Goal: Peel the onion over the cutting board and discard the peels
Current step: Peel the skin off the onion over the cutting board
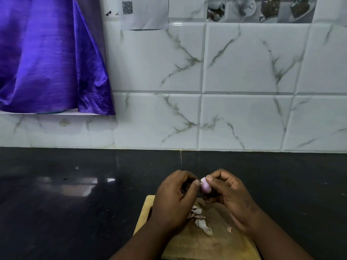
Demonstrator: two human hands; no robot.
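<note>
A small pale purple onion [205, 186] is held above the far end of the wooden cutting board [202, 243]. My right hand [227, 194] grips it, thumb on top and fingers curled underneath. My left hand [176, 197] is curled beside it, its thumb tip touching the onion's left side. A small heap of papery peels [200, 218] lies on the board below the hands, with one loose scrap [229, 229] to its right. Both forearms cover the board's near corners.
The board sits on a glossy black countertop [75, 203] that runs left and right. A white marble-pattern tiled wall [206, 109] rises behind it. Purple cloth [50, 59] hangs over a ledge at the upper left.
</note>
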